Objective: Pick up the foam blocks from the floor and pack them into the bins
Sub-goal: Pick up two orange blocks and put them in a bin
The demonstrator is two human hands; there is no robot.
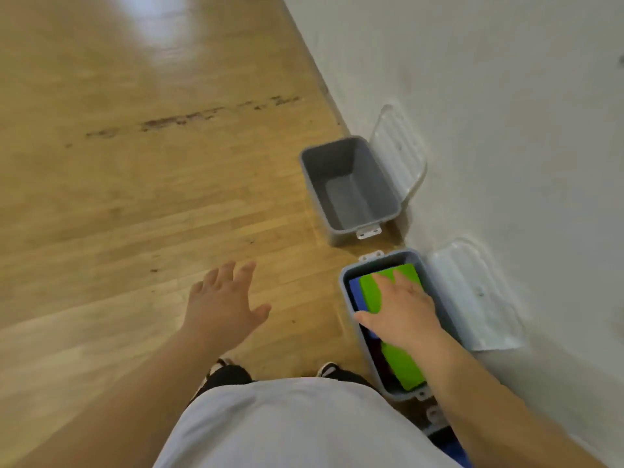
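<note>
Press evenly with the right hand point(401, 309), flat and splayed on the green foam block point(369, 295) inside the near bin point(343, 278) — seat it level against the blue block point(354, 292). Leave the left hand point(221, 298), spread and empty, left of that bin.

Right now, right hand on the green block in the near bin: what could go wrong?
1. The green foam block, pressed by the flat right hand, may spring back and stop the clear lid closing.
2. The near bin looks packed; forcing more in could pop blocks out. The far grey bin is empty.
</note>
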